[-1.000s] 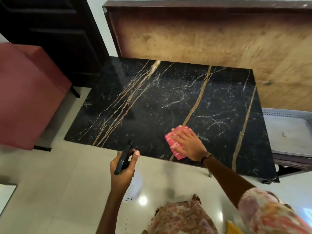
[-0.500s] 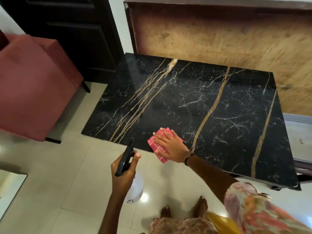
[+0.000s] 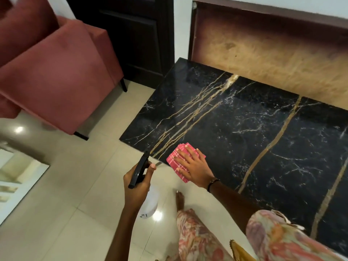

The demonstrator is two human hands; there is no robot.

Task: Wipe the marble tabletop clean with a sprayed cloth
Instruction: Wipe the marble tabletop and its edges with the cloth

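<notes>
Right hand (image 3: 195, 167) flat, fingers straight, pressing the pink cloth (image 3: 178, 160) at the tabletop's (image 3: 244, 129) near-left corner. Unwiped marble lies right and away from the fingers, so I'd sweep that way. Left hand (image 3: 138, 183) grips the spray bottle (image 3: 146, 200), off the table's edge.

The worktop (image 3: 263, 132) lies bare beyond the cloth (image 3: 180, 161) — open marble to the right and far side. A wooden panel (image 3: 273, 53) walls its far edge; a red armchair (image 3: 56, 81) stands left, apart, tiled floor (image 3: 75, 185) between.
</notes>
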